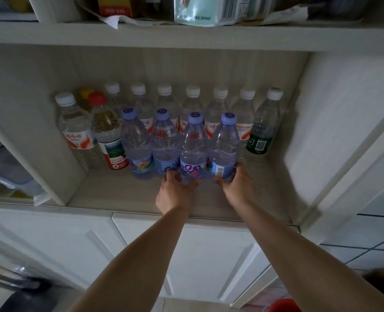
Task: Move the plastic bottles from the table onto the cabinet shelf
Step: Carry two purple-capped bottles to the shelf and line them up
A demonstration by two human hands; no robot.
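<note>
Head view: both arms reach into the white open cabinet shelf (123, 194), where the bottles stand; the worktop is out of frame.
Left hand: left hand (174, 191) has its fingers curled round the base of the clear plastic bottle with a lilac cap and purple script label (193, 152), third from the left in the front row.
Right hand: right hand (236, 183) wraps its fingers round the base of the clear lilac-capped bottle with a barcode label (223, 147), at the right end of that row.
Front row: 4 lilac-capped bottles, side by side and touching, near the shelf's front edge.
Back row: 7 white-capped clear bottles against the rear wall.
Left cluster: 1 white-capped bottle, 1 red-capped bottle with yellowish liquid (106, 134), 1 yellow cap half hidden behind it.
Total on shelf: 14 bottles counted.
Progress: looks late; the 2 gripped bottles seem to be on the shelf or almost so, not yet released.
Left to do: let go; whether more bottles wait on the worktop cannot be told.
</note>
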